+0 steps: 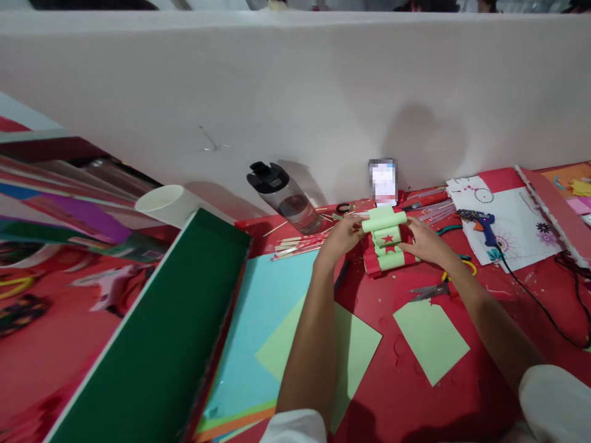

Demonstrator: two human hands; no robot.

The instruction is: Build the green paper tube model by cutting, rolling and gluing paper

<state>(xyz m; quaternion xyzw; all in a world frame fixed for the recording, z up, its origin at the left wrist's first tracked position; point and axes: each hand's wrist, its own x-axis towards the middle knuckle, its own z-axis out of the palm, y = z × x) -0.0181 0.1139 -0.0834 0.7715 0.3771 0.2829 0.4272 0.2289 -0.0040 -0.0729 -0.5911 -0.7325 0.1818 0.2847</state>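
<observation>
A papercraft piece (391,261) made of light green paper rolls with red stars, on a red base, stands on the red table. My left hand (342,239) grips the left end of its upper green roll (384,222), fingers bent. At the right side my right hand (423,239) holds the same piece, thumb low and fingers near the roll's end. Scissors (431,290) with yellow handles lie below my right hand, partly under the forearm. A cut light green sheet (433,341) is in front of them.
A water bottle (289,200) leans near the white partition (295,92). Behind the craft stands a phone (384,183). Right lies a blue glue gun (482,224) with its cord. A green panel (152,344) rises at left beside blue paper (249,338). Sticks (300,243) are scattered behind.
</observation>
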